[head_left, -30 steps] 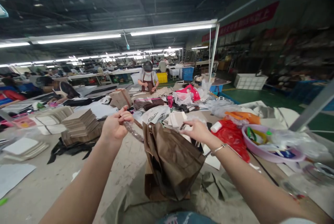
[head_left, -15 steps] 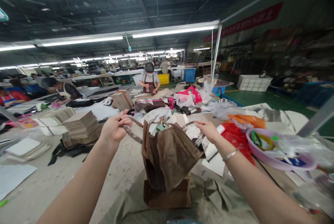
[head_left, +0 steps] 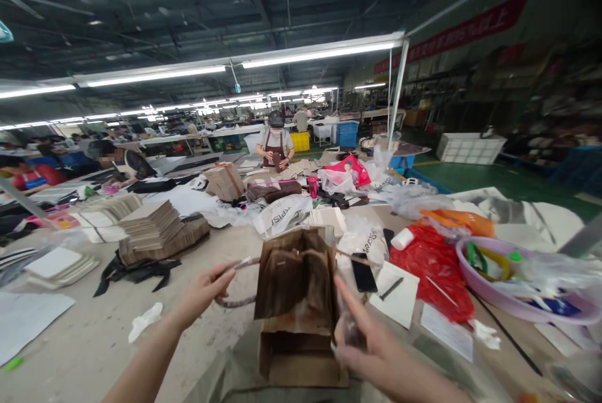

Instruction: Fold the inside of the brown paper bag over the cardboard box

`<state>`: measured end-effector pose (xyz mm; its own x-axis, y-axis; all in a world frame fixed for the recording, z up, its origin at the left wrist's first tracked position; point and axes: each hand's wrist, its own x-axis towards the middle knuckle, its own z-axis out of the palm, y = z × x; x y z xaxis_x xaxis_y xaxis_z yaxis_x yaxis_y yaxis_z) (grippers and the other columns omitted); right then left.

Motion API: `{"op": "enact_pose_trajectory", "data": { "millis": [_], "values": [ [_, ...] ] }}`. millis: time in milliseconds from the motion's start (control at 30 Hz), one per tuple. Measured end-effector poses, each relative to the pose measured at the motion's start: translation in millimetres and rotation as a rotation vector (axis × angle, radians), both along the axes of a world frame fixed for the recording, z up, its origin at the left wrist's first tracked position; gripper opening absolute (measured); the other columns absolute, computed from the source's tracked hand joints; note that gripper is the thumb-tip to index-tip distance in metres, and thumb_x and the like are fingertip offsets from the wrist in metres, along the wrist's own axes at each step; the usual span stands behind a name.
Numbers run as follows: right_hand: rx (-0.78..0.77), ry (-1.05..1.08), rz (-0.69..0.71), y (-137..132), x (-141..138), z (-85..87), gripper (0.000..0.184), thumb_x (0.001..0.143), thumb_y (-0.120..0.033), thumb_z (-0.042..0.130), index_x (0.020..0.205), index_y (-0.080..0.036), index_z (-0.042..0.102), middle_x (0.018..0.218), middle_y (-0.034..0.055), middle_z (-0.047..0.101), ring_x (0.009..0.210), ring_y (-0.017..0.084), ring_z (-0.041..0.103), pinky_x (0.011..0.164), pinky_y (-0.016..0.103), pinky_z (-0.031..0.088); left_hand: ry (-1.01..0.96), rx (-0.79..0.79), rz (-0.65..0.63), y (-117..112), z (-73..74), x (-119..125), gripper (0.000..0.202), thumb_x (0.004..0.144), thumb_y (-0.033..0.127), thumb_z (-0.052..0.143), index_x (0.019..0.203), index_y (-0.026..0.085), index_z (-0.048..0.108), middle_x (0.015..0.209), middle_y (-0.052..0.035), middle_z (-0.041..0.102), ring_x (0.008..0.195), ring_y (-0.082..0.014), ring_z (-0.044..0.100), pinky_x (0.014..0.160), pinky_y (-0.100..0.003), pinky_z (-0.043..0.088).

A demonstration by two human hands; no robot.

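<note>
A brown bag (head_left: 298, 287) with an open top stands at the centre, above an open cardboard box (head_left: 305, 371). Its left handle (head_left: 237, 303), partly covered in a greyish wrap, loops out to the side. My left hand (head_left: 214, 284) is closed on that loop, pulling it away from the bag. By the bag's right side is my right hand (head_left: 371, 340), smeared by motion. Its index finger points up along the bag's edge, while the other fingers curl round a greyish wrapped length that looks like the other handle.
To the right lie a phone (head_left: 364, 274), a pen on white paper (head_left: 397, 296), a red plastic bag (head_left: 430, 271) and a lilac basin (head_left: 522, 306). Stacked boards (head_left: 153, 224) stand at left. Across the table a person (head_left: 275, 143) in an apron handles a brown piece.
My right hand has come down and inward to the bag's right side. My left hand has dropped lower, keeping its handle. The bag has turned and its open top now faces me more.
</note>
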<state>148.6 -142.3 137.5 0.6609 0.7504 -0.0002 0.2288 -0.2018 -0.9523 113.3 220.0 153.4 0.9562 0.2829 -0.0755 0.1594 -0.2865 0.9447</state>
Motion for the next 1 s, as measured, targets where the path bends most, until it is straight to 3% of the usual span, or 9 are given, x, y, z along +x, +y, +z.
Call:
{"op": "enact_pose_trajectory", "data": {
  "millis": [100,200,267,367,500,567,667,833,1000],
  "values": [
    [-0.142,0.189,0.291,15,-17,-14.7,0.094,0.073,-0.026,0.064,0.146,-0.026,0.004,0.093,0.0009,0.066,0.08,0.017,0.061,0.074,0.026,0.047,0.087,0.224,-0.023,-4,-34.0,-9,0.037,0.072,0.045,0.064,0.097,0.018,0.071,0.071,-0.0042,0.067,0.066,-0.0191,0.059,0.061,-0.028,0.049],
    [-0.15,0.277,0.408,31,-20,-20.9,0.092,0.076,-0.029,0.063,0.145,-0.026,0.002,0.102,0.0021,0.066,0.086,0.017,0.061,0.077,0.026,0.047,0.023,0.234,-0.057,-21,-52.2,-11,0.048,0.071,0.045,0.064,0.112,0.019,0.064,0.111,-0.0085,0.065,0.103,-0.0264,0.058,0.089,-0.035,0.047],
    [-0.172,0.281,0.441,37,-21,-20.0,0.094,0.076,-0.032,0.062,0.145,-0.025,-0.001,0.109,0.0034,0.064,0.089,0.017,0.061,0.077,0.025,0.047,-0.015,0.235,-0.053,-34,-57.1,-9,0.066,0.067,0.045,0.068,0.125,0.017,0.053,0.125,-0.0106,0.058,0.115,-0.0279,0.052,0.097,-0.038,0.042],
    [-0.311,0.101,0.478,38,-20,-9.8,0.086,0.074,-0.038,0.065,0.145,-0.026,0.017,0.112,0.0057,0.063,0.093,0.02,0.061,0.077,0.026,0.046,-0.002,0.28,-0.008,-47,-58.0,-3,0.077,0.062,0.045,0.072,0.13,0.017,0.048,0.12,-0.012,0.061,0.11,-0.0292,0.056,0.095,-0.041,0.043],
    [-0.395,-0.31,0.417,35,-8,17.3,0.037,0.083,-0.04,0.056,0.117,-0.028,0.06,0.088,0.0037,0.069,0.078,0.019,0.062,0.068,0.025,0.044,-0.015,0.271,0.007,-54,-53.9,1,0.064,0.064,0.04,0.071,0.124,0.019,0.056,0.107,-0.0075,0.068,0.1,-0.0268,0.061,0.093,-0.039,0.045],
    [-0.343,-0.467,0.267,41,7,29.0,0.029,0.088,-0.035,0.05,0.112,-0.027,0.062,0.082,0.0022,0.068,0.073,0.017,0.061,0.068,0.024,0.043,-0.037,0.251,-0.015,-57,-52.7,2,0.055,0.066,0.038,0.069,0.117,0.02,0.06,0.104,-0.0056,0.069,0.096,-0.0253,0.062,0.091,-0.037,0.047],
    [-0.24,-0.738,0.07,61,39,34.0,0.031,0.088,-0.029,0.051,0.117,-0.023,0.059,0.099,0.0061,0.063,0.087,0.018,0.059,0.079,0.028,0.044,-0.054,0.228,-0.021,-61,-54.3,2,0.045,0.068,0.037,0.066,0.109,0.019,0.065,0.097,-0.0041,0.071,0.09,-0.0242,0.064,0.084,-0.035,0.05],
    [-0.222,-1.009,0.222,105,87,18.4,0.035,0.08,-0.02,0.062,0.114,-0.022,0.059,0.104,0.0067,0.056,0.092,0.018,0.054,0.081,0.029,0.045,-0.055,0.257,-0.013,-60,-60.4,4,0.034,0.072,0.038,0.062,0.096,0.016,0.069,0.082,-0.0033,0.071,0.079,-0.0225,0.064,0.073,-0.032,0.05],
    [-0.277,-1.145,0.329,129,102,11.4,0.015,0.078,-0.025,0.066,0.091,-0.019,0.065,0.099,0.0066,0.057,0.093,0.02,0.053,0.08,0.03,0.042,-0.041,0.279,0.015,-58,-60.1,4,0.032,0.075,0.04,0.057,0.09,0.015,0.07,0.078,-0.0031,0.07,0.075,-0.0209,0.062,0.068,-0.03,0.048]
  ]
}}
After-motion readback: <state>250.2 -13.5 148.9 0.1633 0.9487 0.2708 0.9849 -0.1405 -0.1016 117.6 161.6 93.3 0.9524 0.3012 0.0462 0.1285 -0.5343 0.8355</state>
